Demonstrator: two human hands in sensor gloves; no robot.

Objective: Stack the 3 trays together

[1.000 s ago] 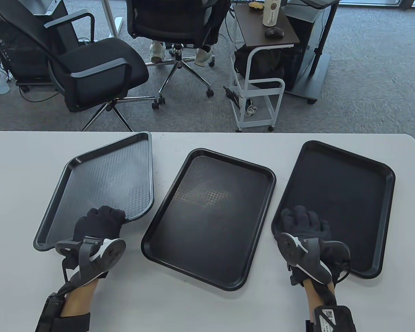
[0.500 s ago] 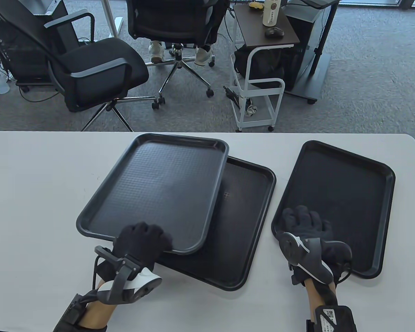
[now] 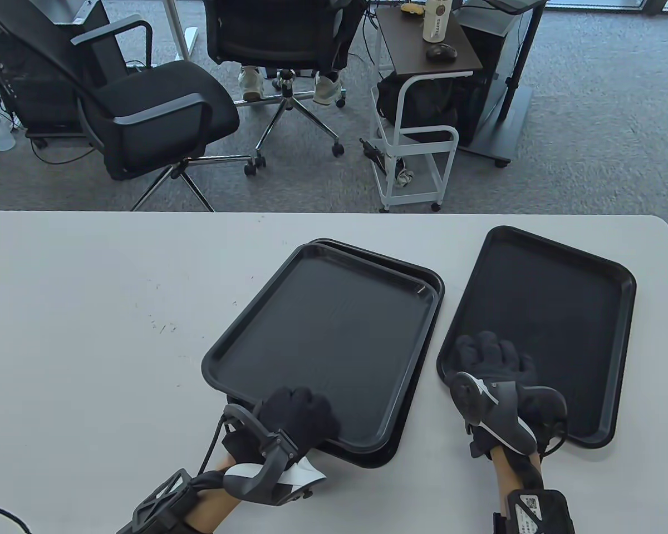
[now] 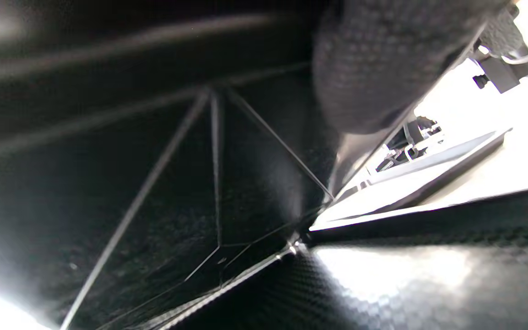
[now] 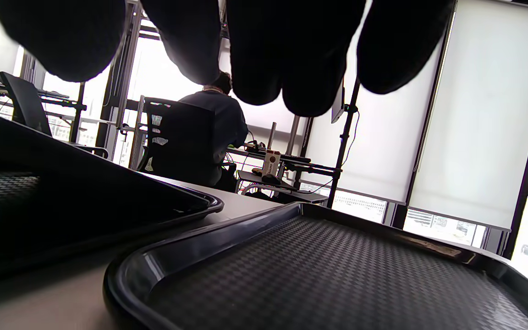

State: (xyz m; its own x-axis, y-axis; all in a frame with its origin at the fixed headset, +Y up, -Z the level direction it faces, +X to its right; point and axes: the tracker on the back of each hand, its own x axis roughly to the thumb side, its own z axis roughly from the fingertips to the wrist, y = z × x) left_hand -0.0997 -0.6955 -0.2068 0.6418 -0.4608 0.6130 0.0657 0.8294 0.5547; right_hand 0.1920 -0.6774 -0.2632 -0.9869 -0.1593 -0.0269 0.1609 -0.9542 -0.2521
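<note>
Three black trays are on the white table. My left hand [image 3: 296,414] grips the near edge of one tray [image 3: 334,339] and holds it over the middle tray [image 3: 431,278], nearly lined up with it, its near end a little raised. The left wrist view shows the held tray's underside [image 4: 154,183] close above the middle tray [image 4: 406,284]. The right tray [image 3: 556,311] lies flat on the table. My right hand [image 3: 492,361] rests on its near left corner, fingers over the rim. In the right wrist view the right tray [image 5: 328,275] lies under my fingertips [image 5: 264,50].
The table's far edge [image 3: 334,214] runs behind the trays. Beyond it stand office chairs [image 3: 145,105] and a small white cart [image 3: 417,144]. The table's left half [image 3: 89,311] is bare white surface.
My left hand carried its tray from the table's left side rightward over the middle tray and lowered it onto it. My right hand and the right tray have not moved.
</note>
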